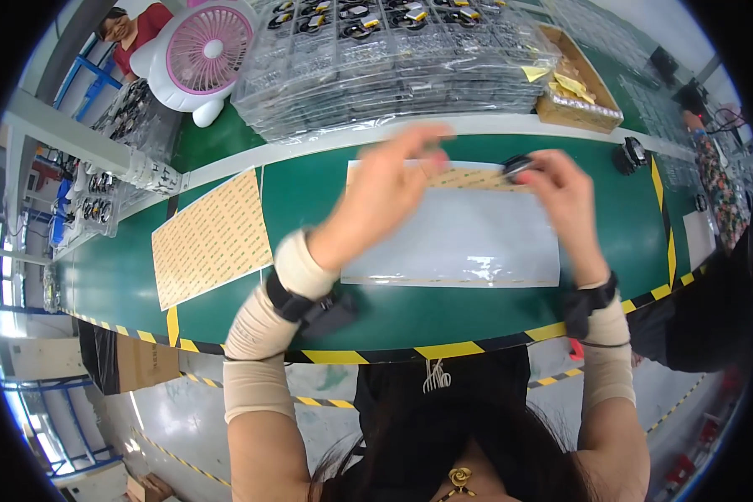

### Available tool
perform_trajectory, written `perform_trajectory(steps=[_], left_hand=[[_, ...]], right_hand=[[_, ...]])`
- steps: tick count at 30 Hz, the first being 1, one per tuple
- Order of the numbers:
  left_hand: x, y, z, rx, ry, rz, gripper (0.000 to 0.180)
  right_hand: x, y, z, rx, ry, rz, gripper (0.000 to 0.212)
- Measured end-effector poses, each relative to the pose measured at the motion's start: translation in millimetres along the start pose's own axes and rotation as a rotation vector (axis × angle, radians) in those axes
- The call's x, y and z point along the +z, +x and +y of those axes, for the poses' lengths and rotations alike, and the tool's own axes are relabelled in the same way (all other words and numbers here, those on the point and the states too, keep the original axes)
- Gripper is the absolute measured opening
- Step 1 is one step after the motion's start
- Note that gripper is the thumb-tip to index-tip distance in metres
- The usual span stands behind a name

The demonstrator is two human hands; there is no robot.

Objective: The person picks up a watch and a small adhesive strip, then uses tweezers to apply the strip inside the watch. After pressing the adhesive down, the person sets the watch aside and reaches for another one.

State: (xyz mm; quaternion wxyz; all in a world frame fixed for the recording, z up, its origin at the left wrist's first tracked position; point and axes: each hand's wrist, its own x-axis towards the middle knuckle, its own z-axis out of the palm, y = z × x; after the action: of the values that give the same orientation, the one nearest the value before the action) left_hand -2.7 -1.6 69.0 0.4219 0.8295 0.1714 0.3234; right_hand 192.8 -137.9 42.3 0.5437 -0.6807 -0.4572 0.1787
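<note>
A white sheet with a tan, green-marked strip along its far side lies on the green table. Over its far left part hovers my left hand, blurred by motion. Its fingers point toward the far right, and whether they hold anything cannot be made out. At the sheet's far right corner, my right hand pinches a small black part between thumb and fingers. The part's exact kind is too small to tell. A tan sheet with rows of green marks lies to the left.
Stacked clear plastic trays of small parts stand at the back, near a pink and white fan. An open cardboard box sits beside them. A black round part rests at the right. Striped tape runs along the near edge.
</note>
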Motion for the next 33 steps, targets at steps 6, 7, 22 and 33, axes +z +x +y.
perform_trajectory(steps=[6,7,22,33], left_hand=[[-91,108,-52,0.298,1.000,0.462,0.013],[-96,122,-61,0.300,1.000,0.467,0.013],[-116,165,-63,-0.287,0.463,-0.149,0.029],[-12,-17,-62,-0.705,-0.570,-0.001,0.029]], right_hand=[[-106,15,48,0.108,-0.489,0.085,0.015],[-110,13,55,0.166,-0.609,0.060,0.016],[18,-5,-15,0.460,0.623,-0.192,0.035],[67,-6,8,0.354,0.604,-0.257,0.017]])
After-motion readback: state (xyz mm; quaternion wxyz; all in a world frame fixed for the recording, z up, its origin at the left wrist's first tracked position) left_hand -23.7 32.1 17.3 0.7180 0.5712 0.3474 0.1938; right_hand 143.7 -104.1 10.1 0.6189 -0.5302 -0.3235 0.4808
